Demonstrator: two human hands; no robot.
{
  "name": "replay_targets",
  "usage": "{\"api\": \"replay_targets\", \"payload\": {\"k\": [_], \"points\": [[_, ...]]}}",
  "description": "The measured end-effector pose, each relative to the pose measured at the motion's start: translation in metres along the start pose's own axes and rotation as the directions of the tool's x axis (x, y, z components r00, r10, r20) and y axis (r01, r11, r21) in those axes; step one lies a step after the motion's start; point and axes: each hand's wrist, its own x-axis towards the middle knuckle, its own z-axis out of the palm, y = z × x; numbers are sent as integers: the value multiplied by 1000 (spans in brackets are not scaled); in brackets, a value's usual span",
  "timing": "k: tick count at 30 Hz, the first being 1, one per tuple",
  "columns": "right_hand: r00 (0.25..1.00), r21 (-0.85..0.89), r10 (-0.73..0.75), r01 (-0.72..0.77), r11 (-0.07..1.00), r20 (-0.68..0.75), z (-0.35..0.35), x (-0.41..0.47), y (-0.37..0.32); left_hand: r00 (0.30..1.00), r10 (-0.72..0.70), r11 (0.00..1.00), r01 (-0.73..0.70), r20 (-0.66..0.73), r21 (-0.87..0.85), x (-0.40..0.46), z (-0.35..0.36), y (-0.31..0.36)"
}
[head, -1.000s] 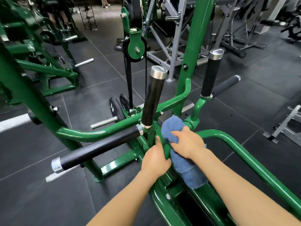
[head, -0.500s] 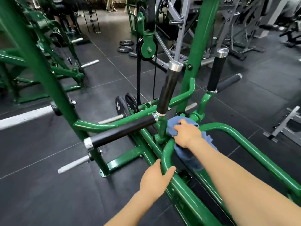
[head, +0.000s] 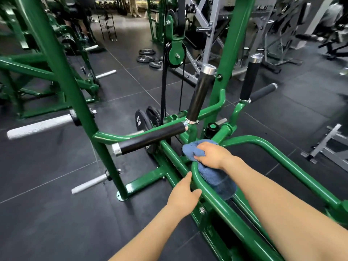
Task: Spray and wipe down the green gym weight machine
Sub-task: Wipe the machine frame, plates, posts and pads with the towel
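The blue cloth is shown bunched under the right hand, whose fingers are curled over it and press it onto the bend of the green tube of the weight machine, just below the junction that carries the two black grips. The left hand is laid against the same tube nearer the wearer, thumb on top, fingers largely hidden behind the tube; a loose steadying hold is judged. The wipe is best carried along the tube with the cloth wrapped partly around it, so that the underside is reached. Beyond the bend the brackets and a round black cap crowd closely; open floor lies to the left of the tube, and clear tube length toward the wearer. No spray bottle is seen.
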Motion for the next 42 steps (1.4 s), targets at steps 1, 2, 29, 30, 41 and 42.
{"api": "replay_targets", "payload": {"k": [1, 2, 29, 30, 41, 42], "points": [[1000, -25, 0, 0, 1000, 9, 0, -4, -6, 999, 40, 998, -39, -20, 49, 0, 0, 0], [1000, -43, -5, 5, 999, 16, 2, -11, -9, 998, 65, 994, -63, -20, 85, -3, 1, 2], [983, -416, -147, 181, 891, 112, 41, -159, 2, 984, 167, 803, -99, -62, 588, -33, 7, 6], [981, -386, -144, 183, 904, 127, 42, -166, 5, 980, 187, 808, -113, -69, 579, -33, 6, 5], [979, -365, 38, -111, 924, -201, 72, -137, -11, 899, 433, 753, -399, 63, 523, -10, -13, 3], [972, -368, 66, -148, 918, -227, 74, -130, -13, 897, 440, 769, -400, 41, 499, -9, -14, 3]]}}
